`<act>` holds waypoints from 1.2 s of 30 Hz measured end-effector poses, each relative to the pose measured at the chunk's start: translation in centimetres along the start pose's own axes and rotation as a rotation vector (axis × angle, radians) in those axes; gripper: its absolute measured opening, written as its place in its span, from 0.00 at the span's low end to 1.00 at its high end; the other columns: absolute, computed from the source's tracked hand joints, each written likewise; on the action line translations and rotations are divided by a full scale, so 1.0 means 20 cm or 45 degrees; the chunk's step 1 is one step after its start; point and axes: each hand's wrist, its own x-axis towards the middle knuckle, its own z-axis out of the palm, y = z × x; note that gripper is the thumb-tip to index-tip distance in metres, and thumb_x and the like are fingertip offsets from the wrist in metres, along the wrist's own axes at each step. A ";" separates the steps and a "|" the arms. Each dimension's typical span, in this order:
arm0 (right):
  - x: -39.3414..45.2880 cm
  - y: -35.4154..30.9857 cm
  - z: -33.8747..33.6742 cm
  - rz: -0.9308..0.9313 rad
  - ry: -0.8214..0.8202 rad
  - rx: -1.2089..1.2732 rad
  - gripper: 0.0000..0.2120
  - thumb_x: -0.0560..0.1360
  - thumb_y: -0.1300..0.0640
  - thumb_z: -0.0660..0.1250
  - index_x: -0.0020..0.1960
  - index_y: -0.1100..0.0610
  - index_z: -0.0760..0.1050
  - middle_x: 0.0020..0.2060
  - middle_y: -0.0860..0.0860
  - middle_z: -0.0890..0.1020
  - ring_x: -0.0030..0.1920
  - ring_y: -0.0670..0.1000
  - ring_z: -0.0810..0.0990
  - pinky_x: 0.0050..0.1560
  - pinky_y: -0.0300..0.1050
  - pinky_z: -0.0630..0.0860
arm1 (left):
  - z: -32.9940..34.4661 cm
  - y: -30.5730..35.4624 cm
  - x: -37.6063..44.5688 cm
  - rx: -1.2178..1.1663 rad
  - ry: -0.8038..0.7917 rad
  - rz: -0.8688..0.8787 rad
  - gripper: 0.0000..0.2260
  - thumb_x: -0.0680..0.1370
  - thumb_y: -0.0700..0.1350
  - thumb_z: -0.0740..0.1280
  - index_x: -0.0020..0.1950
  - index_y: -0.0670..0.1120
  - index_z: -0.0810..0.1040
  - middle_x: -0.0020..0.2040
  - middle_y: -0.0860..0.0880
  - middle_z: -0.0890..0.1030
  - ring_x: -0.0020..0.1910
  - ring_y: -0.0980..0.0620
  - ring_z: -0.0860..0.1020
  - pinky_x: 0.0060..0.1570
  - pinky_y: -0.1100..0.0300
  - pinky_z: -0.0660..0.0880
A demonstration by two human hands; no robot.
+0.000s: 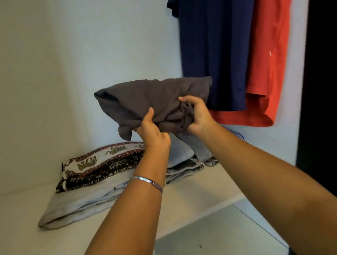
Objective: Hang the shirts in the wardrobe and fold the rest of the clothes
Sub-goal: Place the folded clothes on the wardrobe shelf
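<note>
A folded dark grey garment [144, 101] is held in the air above the wardrobe shelf [20, 244]. My left hand [152, 132] grips its lower edge from below, thumb on top. My right hand [198, 115] grips the bunched fabric at its right end. Under it on the shelf lies a pile: a folded cloth with an elephant print [97, 165] on top of folded light grey trousers [82, 203], with folded pale jeans [189, 160] beside them. A navy shirt [214, 40] and a red shirt [269, 56] hang at the upper right.
White wardrobe walls [45, 77] enclose the shelf at the back and left. A black door edge [324, 91] stands at the right. The shelf's front edge runs diagonally, with a tiled floor [215, 242] below it. A blue hanger part [238, 134] shows behind my right forearm.
</note>
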 end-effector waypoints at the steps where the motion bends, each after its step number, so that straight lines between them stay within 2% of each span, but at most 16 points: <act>1: 0.10 -0.04 -0.01 -0.028 -0.004 -0.049 0.29 0.67 0.60 0.72 0.67 0.64 0.73 0.60 0.62 0.80 0.59 0.63 0.79 0.57 0.62 0.77 | 0.02 -0.02 0.03 0.011 0.012 0.025 0.21 0.76 0.37 0.69 0.68 0.39 0.70 0.61 0.41 0.80 0.57 0.42 0.80 0.56 0.46 0.79; 3: 0.26 -0.09 -0.05 -0.127 0.091 -0.244 0.40 0.61 0.58 0.79 0.70 0.60 0.69 0.60 0.60 0.80 0.57 0.61 0.81 0.54 0.61 0.79 | 0.02 -0.08 0.07 0.141 0.023 0.003 0.19 0.79 0.41 0.68 0.69 0.40 0.69 0.61 0.43 0.79 0.56 0.45 0.80 0.53 0.49 0.80; 5: 0.44 -0.07 -0.15 -0.126 0.330 -0.578 0.51 0.57 0.54 0.82 0.74 0.59 0.62 0.63 0.57 0.77 0.58 0.59 0.80 0.54 0.58 0.79 | -0.05 -0.13 0.08 0.553 -0.001 -0.215 0.18 0.81 0.46 0.65 0.68 0.40 0.71 0.58 0.43 0.80 0.51 0.45 0.80 0.42 0.53 0.81; 8: 0.53 0.00 -0.32 0.055 0.553 -1.487 0.41 0.65 0.54 0.79 0.71 0.63 0.63 0.65 0.59 0.74 0.62 0.60 0.76 0.59 0.54 0.76 | -0.22 -0.12 0.06 1.423 -0.274 -0.847 0.17 0.82 0.46 0.62 0.69 0.42 0.68 0.53 0.45 0.77 0.40 0.45 0.79 0.34 0.54 0.79; 10: 0.53 0.02 -0.39 0.123 0.540 -1.997 0.28 0.71 0.56 0.73 0.67 0.63 0.68 0.64 0.59 0.75 0.63 0.60 0.75 0.60 0.49 0.74 | -0.25 -0.04 0.08 1.871 -0.499 -1.023 0.16 0.80 0.44 0.65 0.66 0.41 0.69 0.54 0.42 0.78 0.37 0.46 0.80 0.35 0.57 0.80; 13: 0.55 0.00 -0.35 0.016 0.522 -2.251 0.22 0.76 0.57 0.66 0.68 0.60 0.68 0.65 0.58 0.73 0.64 0.60 0.74 0.58 0.48 0.72 | -0.08 0.13 0.14 2.311 -0.659 -0.893 0.11 0.81 0.48 0.64 0.49 0.41 0.77 0.35 0.46 0.81 0.24 0.57 0.76 0.21 0.68 0.70; 15: 0.62 -0.02 -0.26 -0.140 0.437 -2.271 0.21 0.75 0.57 0.64 0.67 0.59 0.69 0.63 0.58 0.74 0.61 0.60 0.75 0.57 0.49 0.74 | 0.09 0.20 0.20 2.526 -0.686 -0.588 0.14 0.81 0.50 0.64 0.40 0.43 0.78 0.27 0.50 0.79 0.19 0.59 0.70 0.19 0.70 0.62; 17: 0.69 -0.03 -0.17 -0.292 0.355 -2.235 0.22 0.74 0.58 0.63 0.68 0.57 0.69 0.63 0.57 0.73 0.60 0.59 0.74 0.58 0.53 0.75 | 0.22 0.21 0.31 2.599 -0.582 -0.045 0.14 0.79 0.50 0.65 0.39 0.43 0.79 0.30 0.50 0.81 0.24 0.56 0.75 0.25 0.67 0.69; 19: 0.77 -0.04 -0.06 -0.482 0.288 -2.215 0.22 0.76 0.56 0.61 0.70 0.54 0.68 0.65 0.57 0.72 0.62 0.58 0.72 0.59 0.54 0.74 | 0.29 0.18 0.43 2.633 -0.454 0.591 0.11 0.79 0.50 0.66 0.46 0.42 0.80 0.43 0.47 0.83 0.40 0.51 0.79 0.39 0.60 0.73; 20: 0.80 -0.03 -0.03 -0.545 0.246 -2.223 0.22 0.78 0.53 0.59 0.71 0.53 0.67 0.67 0.56 0.71 0.64 0.58 0.70 0.61 0.54 0.72 | 0.30 0.16 0.49 2.656 -0.432 0.752 0.11 0.79 0.49 0.65 0.51 0.42 0.79 0.50 0.46 0.82 0.47 0.48 0.79 0.44 0.58 0.72; 21: 0.83 -0.01 -0.02 -0.542 0.192 -2.243 0.23 0.79 0.50 0.58 0.73 0.51 0.65 0.70 0.56 0.68 0.67 0.59 0.67 0.65 0.55 0.69 | 0.28 0.13 0.55 2.708 -0.445 0.758 0.13 0.80 0.51 0.63 0.57 0.43 0.78 0.57 0.44 0.80 0.54 0.45 0.78 0.49 0.55 0.72; 22: 0.86 0.04 -0.04 -0.463 0.124 -2.296 0.25 0.80 0.46 0.57 0.75 0.48 0.62 0.74 0.56 0.63 0.71 0.60 0.62 0.69 0.56 0.63 | 0.21 0.11 0.60 2.814 -0.454 0.613 0.18 0.80 0.55 0.62 0.64 0.45 0.75 0.65 0.43 0.76 0.62 0.42 0.74 0.56 0.50 0.70; 23: 0.88 0.13 -0.10 -0.303 0.045 -2.365 0.27 0.79 0.40 0.55 0.77 0.45 0.57 0.77 0.55 0.56 0.75 0.60 0.56 0.72 0.59 0.56 | 0.10 0.07 0.65 2.979 -0.431 0.354 0.25 0.79 0.61 0.59 0.71 0.48 0.69 0.72 0.42 0.69 0.70 0.39 0.66 0.64 0.41 0.64; 25: 0.88 0.35 -0.32 0.103 -0.055 -2.403 0.35 0.74 0.27 0.49 0.77 0.37 0.46 0.78 0.53 0.43 0.77 0.62 0.44 0.74 0.65 0.44 | -0.15 0.00 0.70 3.277 -0.381 0.022 0.38 0.73 0.74 0.51 0.78 0.56 0.56 0.79 0.43 0.52 0.77 0.36 0.48 0.65 0.25 0.43; 28: 0.85 0.55 -0.55 0.325 0.001 -2.254 0.37 0.69 0.21 0.43 0.74 0.31 0.39 0.78 0.54 0.42 0.77 0.63 0.42 0.72 0.69 0.40 | -0.33 -0.08 0.69 3.441 -0.479 0.101 0.44 0.68 0.79 0.48 0.79 0.58 0.48 0.80 0.44 0.44 0.77 0.36 0.38 0.61 0.21 0.37; 36: 0.87 0.56 -0.57 0.313 -0.023 -2.289 0.39 0.69 0.21 0.43 0.76 0.35 0.41 0.78 0.55 0.46 0.77 0.61 0.45 0.73 0.67 0.43 | -0.32 -0.09 0.70 3.471 -0.449 0.140 0.41 0.72 0.76 0.49 0.79 0.58 0.48 0.80 0.44 0.44 0.77 0.36 0.40 0.62 0.21 0.39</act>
